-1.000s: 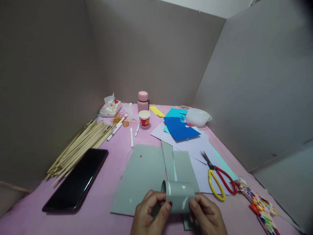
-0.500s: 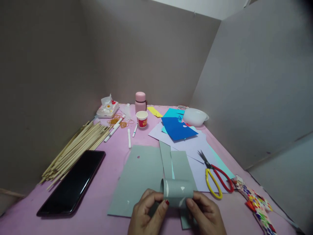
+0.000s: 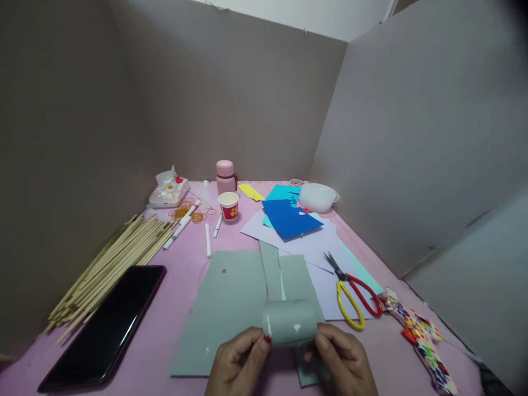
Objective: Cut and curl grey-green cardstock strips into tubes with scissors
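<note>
A strip of grey card rolled into a short tube (image 3: 289, 322) lies sideways between my two hands, above the table. My left hand (image 3: 239, 357) pinches its left end, the thumb with a red nail pressed on the rim. Closed on the right end is my right hand (image 3: 344, 356), its thumb at the lower edge. Pale white marks show on the tube's surface. Beneath it are a large grey card sheet (image 3: 225, 308) and narrower grey card strips (image 3: 297, 275). Scissors (image 3: 346, 283) with one yellow and one red handle lie right of the strips, blades partly apart.
At left are a black phone (image 3: 107, 324) and thin wooden sticks (image 3: 111, 258). White markers (image 3: 208, 240), a paper cup (image 3: 229, 206), a pink flask (image 3: 225, 177) and tissues (image 3: 169, 190) stand farther back. Blue paper (image 3: 291, 217) and a white bowl (image 3: 317, 197) lie at back right. Grey panels surround the table.
The tube has turned slightly, so its left opening no longer shows. Both hands keep their hold. The whole view has shifted, with the table things now farther left.
</note>
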